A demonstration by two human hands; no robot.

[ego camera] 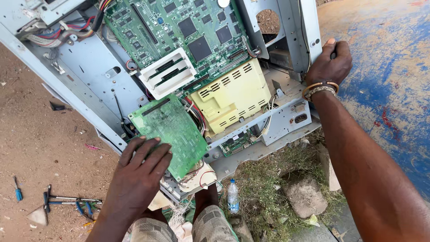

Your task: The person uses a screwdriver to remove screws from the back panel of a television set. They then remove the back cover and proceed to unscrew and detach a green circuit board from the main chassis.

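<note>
My left hand (139,172) lies flat, fingers spread, on the small green circuit board (172,130); my right hand (330,65) has its fingers wrapped around the grey metal chassis edge (309,27).

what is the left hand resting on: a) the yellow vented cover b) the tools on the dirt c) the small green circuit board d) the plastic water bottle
c: the left hand lies flat on the small green circuit board, while the right hand grips the grey metal frame edge.
</note>
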